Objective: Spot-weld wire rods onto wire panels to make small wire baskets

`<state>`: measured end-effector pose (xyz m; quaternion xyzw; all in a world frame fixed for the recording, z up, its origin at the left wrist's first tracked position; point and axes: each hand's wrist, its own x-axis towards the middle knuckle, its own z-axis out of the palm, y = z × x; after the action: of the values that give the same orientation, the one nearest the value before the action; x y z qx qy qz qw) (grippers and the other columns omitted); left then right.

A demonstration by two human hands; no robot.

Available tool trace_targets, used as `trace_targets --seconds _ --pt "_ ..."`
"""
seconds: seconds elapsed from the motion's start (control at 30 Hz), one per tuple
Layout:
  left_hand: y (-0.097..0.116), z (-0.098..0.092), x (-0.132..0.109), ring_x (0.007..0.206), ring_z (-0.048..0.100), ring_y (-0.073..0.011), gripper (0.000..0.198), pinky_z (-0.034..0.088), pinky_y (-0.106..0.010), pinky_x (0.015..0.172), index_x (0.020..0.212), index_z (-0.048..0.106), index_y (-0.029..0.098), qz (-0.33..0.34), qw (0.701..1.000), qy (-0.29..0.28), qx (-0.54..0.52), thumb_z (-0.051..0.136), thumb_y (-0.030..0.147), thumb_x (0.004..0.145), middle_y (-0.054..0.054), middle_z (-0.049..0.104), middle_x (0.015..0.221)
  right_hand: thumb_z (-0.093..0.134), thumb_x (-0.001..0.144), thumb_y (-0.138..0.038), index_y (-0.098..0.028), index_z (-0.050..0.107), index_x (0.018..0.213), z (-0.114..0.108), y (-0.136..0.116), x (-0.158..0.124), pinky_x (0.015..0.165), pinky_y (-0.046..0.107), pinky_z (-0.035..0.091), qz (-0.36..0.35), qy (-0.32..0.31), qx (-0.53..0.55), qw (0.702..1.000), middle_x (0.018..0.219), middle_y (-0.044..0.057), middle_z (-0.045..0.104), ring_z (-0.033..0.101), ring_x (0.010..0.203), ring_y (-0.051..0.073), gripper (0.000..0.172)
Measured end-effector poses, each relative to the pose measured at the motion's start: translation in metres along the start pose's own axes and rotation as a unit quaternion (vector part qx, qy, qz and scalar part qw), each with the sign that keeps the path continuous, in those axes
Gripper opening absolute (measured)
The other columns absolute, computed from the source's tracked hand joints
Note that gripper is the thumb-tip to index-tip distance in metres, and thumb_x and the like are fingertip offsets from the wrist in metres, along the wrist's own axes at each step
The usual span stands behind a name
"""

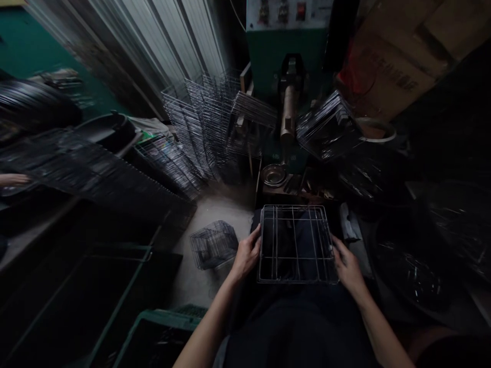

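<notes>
A rectangular wire frame (294, 258), made of thin metal rods with a few crossing wires, lies over my lap between both hands. My left hand (246, 254) grips its left edge, thumb toward the upper side. On the opposite edge my right hand (347, 266) closes around the rods, its fingertips partly hidden. Just beyond the frame stands a green machine (264, 56) with a thick metal arm (288, 112) pointing toward me. Under that arm sits a small round metal dish (275, 175).
Stacked wire grids (195, 122) lean left of the machine, and bundled wire pieces (326, 128) lie right of it. A wire basket (214, 244) rests on the floor. Green crates (164, 319) stand lower left. A dark tub (410, 266) is at right. Another person's hand (14, 179) shows far left.
</notes>
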<state>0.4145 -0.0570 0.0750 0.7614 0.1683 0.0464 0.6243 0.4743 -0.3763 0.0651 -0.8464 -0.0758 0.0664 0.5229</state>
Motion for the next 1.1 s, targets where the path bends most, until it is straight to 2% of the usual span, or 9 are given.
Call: trace_targets --seconds 0.13,0.23,0.37,0.43,0.53,0.63,0.7,0.9,1.1 --pt "0.005 -0.004 0.001 0.135 0.051 -0.031 0.061 0.032 -0.048 0.12 0.138 0.057 0.017 0.008 1.0 -0.023 -0.014 0.067 0.042 0.083 -0.008 0.058 0.141 0.046 0.098 -0.054 -0.021 0.053 0.144 0.002 0.005 0.005 0.118 0.047 0.033 -0.008 -0.021 0.004 1.0 0.146 0.009 0.054 0.047 0.138 0.027 0.057" --pt "0.003 -0.005 0.0 0.13 0.056 -0.0307 0.059 0.038 -0.047 0.116 0.14 0.055 0.017 0.023 0.998 -0.038 0.035 0.063 0.041 0.086 -0.009 0.06 0.14 0.046 0.098 -0.051 -0.022 0.048 0.148 0.003 0.008 0.007 0.119 0.046 0.03 0.0 -0.043 0.014 0.999 0.148 0.008 0.051 0.044 0.14 0.026 0.058" --pt "-0.003 -0.015 0.001 0.127 0.059 -0.0312 0.057 0.042 -0.045 0.112 0.141 0.054 0.023 0.03 0.994 -0.053 0.093 0.063 0.04 0.087 -0.007 0.066 0.132 0.049 0.097 -0.051 -0.021 0.053 0.144 -0.003 0.01 0.009 0.119 0.046 0.03 0.006 -0.065 0.026 0.998 0.146 0.009 0.054 0.047 0.138 0.026 0.056" --pt "-0.005 -0.025 0.003 0.129 0.057 -0.0309 0.061 0.04 -0.046 0.114 0.142 0.053 0.026 0.032 0.992 -0.087 0.085 0.067 0.039 0.084 -0.005 0.063 0.136 0.054 0.094 -0.052 -0.02 0.055 0.142 -0.009 0.01 0.008 0.116 0.046 0.035 0.009 -0.09 0.047 0.995 0.144 0.01 0.056 0.049 0.136 0.027 0.058" --pt "-0.006 -0.037 0.008 0.137 0.05 -0.0287 0.067 0.033 -0.046 0.119 0.145 0.049 0.025 0.03 0.984 -0.167 0.062 0.07 0.041 0.083 -0.005 0.054 0.146 0.061 0.09 -0.051 -0.02 0.056 0.142 -0.019 0.008 0.006 0.102 0.046 0.05 0.035 -0.118 0.091 0.988 0.136 0.012 0.062 0.063 0.119 0.028 0.061" --pt "-0.006 -0.037 0.01 0.144 0.04 -0.0274 0.071 0.023 -0.046 0.123 0.147 0.045 0.023 0.019 0.983 -0.182 0.03 0.07 0.041 0.084 -0.006 0.046 0.152 0.063 0.088 -0.049 -0.018 0.058 0.139 -0.019 0.003 0.007 0.091 0.043 0.056 0.041 -0.091 0.09 0.991 0.127 0.013 0.067 0.069 0.102 0.026 0.06" --pt "-0.007 -0.031 0.007 0.147 0.034 -0.0272 0.072 0.018 -0.047 0.124 0.149 0.042 0.021 0.017 0.985 -0.171 0.006 0.068 0.041 0.085 -0.007 0.041 0.155 0.063 0.087 -0.049 -0.017 0.061 0.136 -0.016 -0.001 0.01 0.089 0.042 0.056 0.027 -0.054 0.064 0.996 0.123 0.013 0.068 0.068 0.103 0.027 0.058" --pt "-0.007 -0.018 0.0 0.145 0.037 -0.0296 0.075 0.021 -0.049 0.124 0.152 0.036 0.019 0.003 0.987 -0.153 -0.051 0.067 0.043 0.087 -0.011 0.043 0.155 0.049 0.095 -0.047 -0.019 0.061 0.134 -0.006 -0.015 0.017 0.101 0.043 0.048 -0.062 -0.007 -0.053 0.997 0.125 0.013 0.065 0.061 0.116 0.028 0.049" --pt "-0.005 -0.019 0.0 0.147 0.034 -0.0301 0.077 0.02 -0.048 0.124 0.152 0.037 0.021 -0.003 0.984 -0.151 -0.094 0.069 0.041 0.085 -0.009 0.041 0.156 0.046 0.098 -0.047 -0.023 0.056 0.14 -0.006 -0.017 0.007 0.103 0.043 0.047 -0.065 -0.001 -0.061 0.996 0.128 0.011 0.063 0.06 0.117 0.027 0.049"
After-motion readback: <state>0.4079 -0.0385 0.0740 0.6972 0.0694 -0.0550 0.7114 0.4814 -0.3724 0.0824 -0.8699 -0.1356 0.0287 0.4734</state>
